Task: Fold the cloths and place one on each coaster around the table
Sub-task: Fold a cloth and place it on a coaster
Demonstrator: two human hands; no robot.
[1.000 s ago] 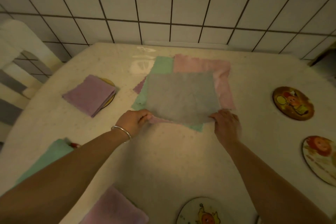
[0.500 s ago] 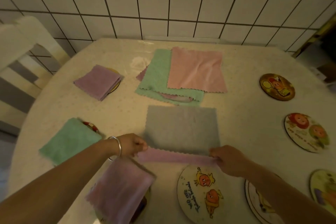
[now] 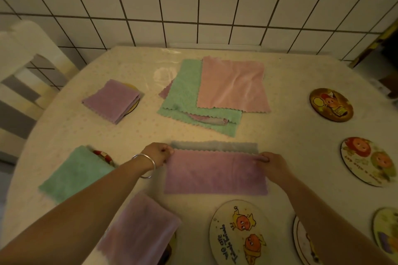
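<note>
Purple over grey: the cloth being folded (image 3: 215, 171) lies doubled at lower centre of the frame, a grey strip showing along its far edge. The left hand (image 3: 158, 155) pinches the upper left corner of the folded layer, fingers curled; the right hand (image 3: 272, 162) pinches the upper right corner the same way. Folded cloths already cover coasters: a purple one (image 3: 111, 101) at upper left, a green one (image 3: 74, 173) at left, another purple (image 3: 137, 228) at bottom. Unfolded cloths (image 3: 215, 92) lie stacked at upper centre. Bare coasters sit at bottom centre (image 3: 239, 232) and along the right edge (image 3: 331, 104).
</note>
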